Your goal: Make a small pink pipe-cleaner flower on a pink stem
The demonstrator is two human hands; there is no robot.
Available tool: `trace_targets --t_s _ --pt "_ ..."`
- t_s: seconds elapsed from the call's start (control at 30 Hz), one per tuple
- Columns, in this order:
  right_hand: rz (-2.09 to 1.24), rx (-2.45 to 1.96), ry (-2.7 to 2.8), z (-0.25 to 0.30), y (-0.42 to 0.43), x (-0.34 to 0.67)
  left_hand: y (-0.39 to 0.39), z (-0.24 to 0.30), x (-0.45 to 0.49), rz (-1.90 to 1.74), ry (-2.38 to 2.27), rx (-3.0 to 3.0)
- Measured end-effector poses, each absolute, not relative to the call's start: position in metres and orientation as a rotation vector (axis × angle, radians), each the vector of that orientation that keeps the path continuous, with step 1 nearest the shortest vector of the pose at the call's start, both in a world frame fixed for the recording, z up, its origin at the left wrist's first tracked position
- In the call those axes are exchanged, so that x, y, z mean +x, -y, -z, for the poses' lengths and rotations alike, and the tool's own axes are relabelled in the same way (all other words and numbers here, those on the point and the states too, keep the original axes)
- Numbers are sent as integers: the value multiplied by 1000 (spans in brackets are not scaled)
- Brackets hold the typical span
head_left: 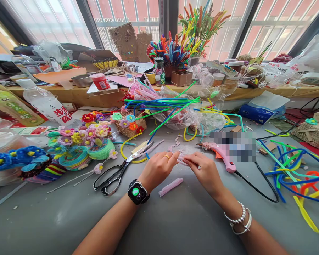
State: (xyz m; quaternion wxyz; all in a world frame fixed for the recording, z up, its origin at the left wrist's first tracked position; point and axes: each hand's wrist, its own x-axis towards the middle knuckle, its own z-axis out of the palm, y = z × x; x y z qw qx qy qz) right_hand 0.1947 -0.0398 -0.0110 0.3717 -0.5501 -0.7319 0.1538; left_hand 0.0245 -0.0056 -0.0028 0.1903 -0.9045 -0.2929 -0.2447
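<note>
My left hand point(159, 169) and my right hand point(206, 173) meet over the middle of the grey table, fingers pinched. Between their fingertips runs a short pale pink pipe cleaner point(183, 161), partly hidden by the fingers. Just below them lies a thicker pale pink fuzzy piece point(171, 187). Small pink snippets point(174, 144) are scattered beyond my fingers. Scissors point(122, 166) rest beside my left hand, blades slightly apart. To the right of my right hand lies a pink hot glue gun point(222, 154), its nozzle pointing left.
Pipe-cleaner flowers point(91, 132) in small round pots crowd the left. A bundle of green and blue pipe cleaners point(162, 102) lies on plastic bags ahead. Loose coloured pipe cleaners point(295, 170) and the glue gun's black cord point(257, 186) spread over the right side.
</note>
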Motion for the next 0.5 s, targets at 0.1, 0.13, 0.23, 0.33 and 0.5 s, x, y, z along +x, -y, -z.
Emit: trace_targets --t_s 0.1,0.13,0.23,0.33,0.5 --pt "-374 -1415 1917 14 39 194 6 0 25 633 817 -2529" --pt "-370 -1421 1932 14 39 195 7 -1 25 611 811 -2524" --pt "-288 -1416 1943 14 40 194 7 -2 25 573 796 -2523" --pt "-100 -1312 1930 10 44 189 7 1 25 553 788 -2560" --pt "-15 -916 2240 4 59 166 9 7 30 575 894 -2694"
